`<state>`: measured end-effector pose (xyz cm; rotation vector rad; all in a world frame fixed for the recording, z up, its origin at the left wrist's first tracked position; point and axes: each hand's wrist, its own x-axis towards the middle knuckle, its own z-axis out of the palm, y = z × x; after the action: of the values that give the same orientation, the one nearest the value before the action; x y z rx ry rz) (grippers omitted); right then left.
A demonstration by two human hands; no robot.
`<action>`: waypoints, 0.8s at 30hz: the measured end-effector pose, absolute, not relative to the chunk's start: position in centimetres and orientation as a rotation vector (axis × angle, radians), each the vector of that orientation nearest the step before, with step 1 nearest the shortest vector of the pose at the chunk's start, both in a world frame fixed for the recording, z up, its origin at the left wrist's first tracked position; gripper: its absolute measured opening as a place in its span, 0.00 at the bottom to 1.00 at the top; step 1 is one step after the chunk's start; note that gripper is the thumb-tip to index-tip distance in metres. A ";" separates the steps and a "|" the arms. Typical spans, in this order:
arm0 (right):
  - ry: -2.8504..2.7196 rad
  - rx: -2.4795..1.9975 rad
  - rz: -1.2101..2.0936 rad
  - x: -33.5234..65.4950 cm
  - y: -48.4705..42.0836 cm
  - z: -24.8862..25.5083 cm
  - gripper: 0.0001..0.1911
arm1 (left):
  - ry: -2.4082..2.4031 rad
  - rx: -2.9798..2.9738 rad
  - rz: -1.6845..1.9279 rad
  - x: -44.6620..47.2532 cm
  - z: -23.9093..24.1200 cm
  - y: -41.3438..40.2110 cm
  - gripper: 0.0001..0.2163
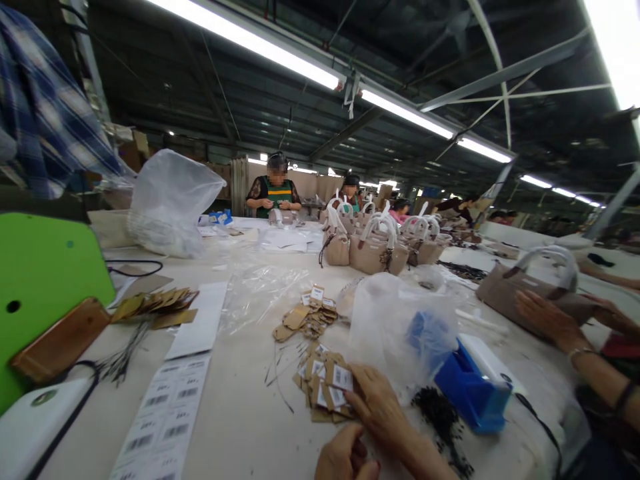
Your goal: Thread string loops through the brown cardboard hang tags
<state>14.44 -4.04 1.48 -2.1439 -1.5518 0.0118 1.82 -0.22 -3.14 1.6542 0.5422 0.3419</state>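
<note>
A: Right hand (380, 407)?
B: Lay loosely open, fingers spread flat on the tags (325, 390), fingertips touching a labelled one. Clamped on nothing.

A: And the left hand (345, 460)?
B: Curled at the bottom edge, fingers drawn together. Couldn't tell if anything was pinched inside.

A: Tags, which way?
B: Sat in a messy pile near the table (240, 427) edge, just left of the blue box (473, 390). Long sides pointed every direction, no common axis. Second heap (305, 317) lay further back, with a label sheet (163, 417) well to the left.
</note>
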 end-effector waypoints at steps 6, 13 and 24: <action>-1.598 -2.161 0.015 14.5 -3.3 1.4 0.13 | 0.583 1.645 0.392 1.3 -2.1 -0.1 0.19; -1.717 -2.064 0.100 15.8 -3.8 1.7 0.13 | 0.562 1.761 0.329 0.8 -0.9 0.2 0.20; -1.783 -1.915 -0.161 16.8 -4.3 0.9 0.17 | 0.628 1.638 0.471 0.7 -0.1 -0.3 0.16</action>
<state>16.76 -4.26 0.90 -1.9155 -1.7834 -0.1614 0.69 -0.33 -0.06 1.6385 0.6278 0.4712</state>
